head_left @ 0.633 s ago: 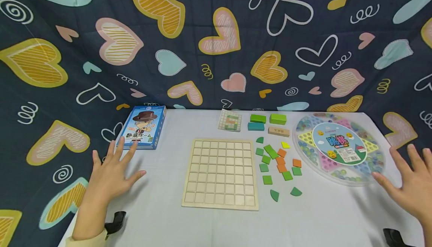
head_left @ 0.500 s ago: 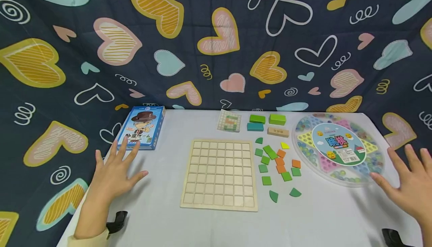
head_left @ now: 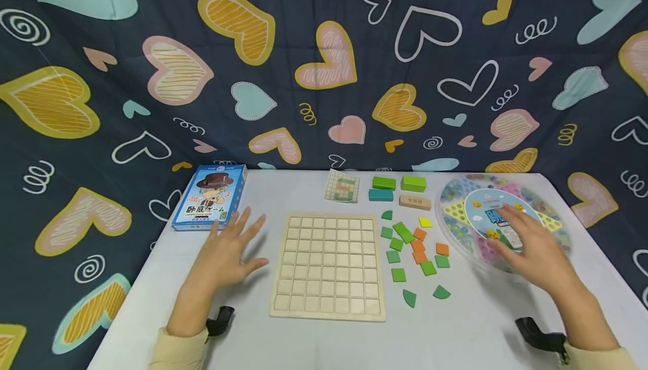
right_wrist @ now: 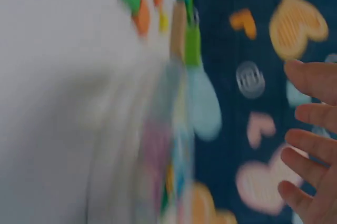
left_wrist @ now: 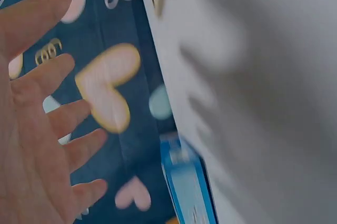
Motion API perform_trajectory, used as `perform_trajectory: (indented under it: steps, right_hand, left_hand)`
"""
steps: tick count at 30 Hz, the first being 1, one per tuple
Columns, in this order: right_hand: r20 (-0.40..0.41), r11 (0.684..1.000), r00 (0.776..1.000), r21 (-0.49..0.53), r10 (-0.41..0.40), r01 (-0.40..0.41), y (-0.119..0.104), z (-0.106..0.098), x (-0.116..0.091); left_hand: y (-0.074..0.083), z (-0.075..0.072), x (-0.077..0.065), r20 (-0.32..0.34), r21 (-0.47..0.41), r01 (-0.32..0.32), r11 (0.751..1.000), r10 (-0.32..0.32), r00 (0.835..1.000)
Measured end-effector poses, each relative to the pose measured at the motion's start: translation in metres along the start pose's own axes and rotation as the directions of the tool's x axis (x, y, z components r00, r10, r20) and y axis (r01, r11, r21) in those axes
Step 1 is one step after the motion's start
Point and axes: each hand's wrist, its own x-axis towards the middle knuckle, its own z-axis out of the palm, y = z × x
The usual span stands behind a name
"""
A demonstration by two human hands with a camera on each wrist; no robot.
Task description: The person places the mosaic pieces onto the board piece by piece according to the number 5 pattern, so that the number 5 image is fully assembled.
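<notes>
My left hand (head_left: 223,257) hovers with spread fingers over the white table, between the blue game box (head_left: 210,197) and the wooden grid board (head_left: 328,267). It touches nothing; its shadow falls on the cloth in the left wrist view. My right hand (head_left: 536,249) is spread above the round Chinese checkers set (head_left: 453,229), covering part of its label, and holds nothing. Between board and set lie loose flat pieces: green squares (head_left: 398,275), orange squares (head_left: 442,249), a yellow triangle (head_left: 425,222) and dark green quarter-circles (head_left: 441,292).
Behind the pieces stand green blocks (head_left: 414,183), a teal block (head_left: 381,194) and a wooden block (head_left: 415,202) with printing. A small pattern card (head_left: 342,185) lies at the back edge. A dark heart-patterned curtain (head_left: 304,77) hangs behind the table.
Both hands have moved inward: the left one right, toward the grid board, the right one left, over the Chinese checkers set. The head view has tilted slightly. The objects on the table stay put.
</notes>
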Motion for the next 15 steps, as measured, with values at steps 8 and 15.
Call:
perform_trajectory:
  steps: [8,15]
  right_hand:
    - [0.190,0.948,0.982,0.317,-0.024,-0.038,-0.048,0.068,0.066]
    - [0.305,0.905,0.949,0.422,-0.083,-0.056,-0.072,0.114,0.109]
  left_hand:
    - [0.026,0.025,0.021,0.142,-0.422,-0.069,0.904,0.141,0.980]
    - [0.018,0.043,0.024,0.273,-0.605,-0.014,0.796,0.224,0.935]
